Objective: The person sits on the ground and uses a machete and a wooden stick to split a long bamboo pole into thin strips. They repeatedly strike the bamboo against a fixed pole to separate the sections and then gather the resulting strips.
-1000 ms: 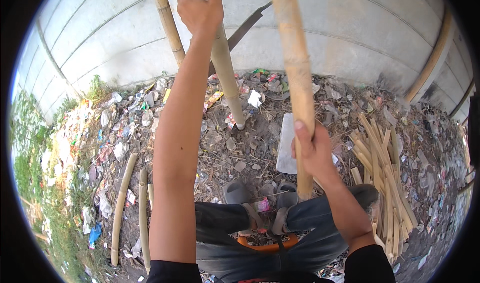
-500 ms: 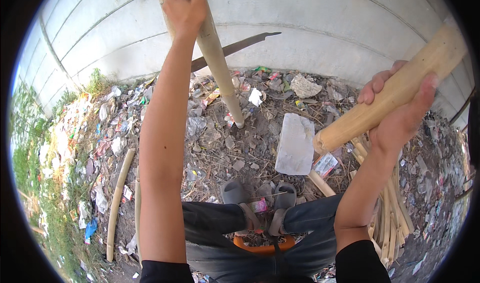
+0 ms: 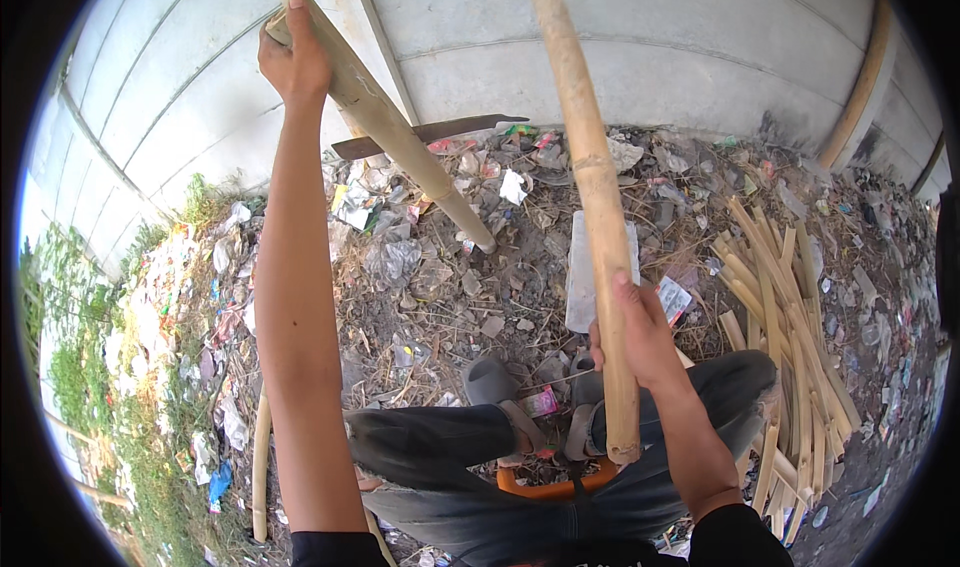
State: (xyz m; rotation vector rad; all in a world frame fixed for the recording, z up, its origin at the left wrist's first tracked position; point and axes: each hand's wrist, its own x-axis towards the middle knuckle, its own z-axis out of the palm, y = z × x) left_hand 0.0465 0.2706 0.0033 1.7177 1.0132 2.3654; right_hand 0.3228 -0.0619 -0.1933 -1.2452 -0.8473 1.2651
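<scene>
My left hand (image 3: 297, 62) is closed around the upper end of a thick bamboo post (image 3: 400, 142), which slants down to the littered ground. Across that post, partly hidden behind it, a dark machete-like blade (image 3: 475, 127) shows; I cannot tell what holds it. My right hand (image 3: 645, 342) grips a long, yellowish bamboo pole (image 3: 588, 147) near its lower end. The pole's cut end hangs over my lap, and its far end runs out of the upper edge. Partly behind the pole lies a pale rectangular block (image 3: 580, 287).
A pile of split bamboo strips (image 3: 790, 337) lies at the right. A concrete panel wall (image 3: 700, 77) stands ahead, with another bamboo pole (image 3: 862, 82) leaning there. Litter (image 3: 400, 257) covers the ground. My grey sandals (image 3: 490, 379) and an orange seat edge (image 3: 555, 479) are below.
My right hand has swung the bamboo pole from a rightward slant to nearly upright, bringing its cut end toward my lap. My left hand and the post's top have shifted left.
</scene>
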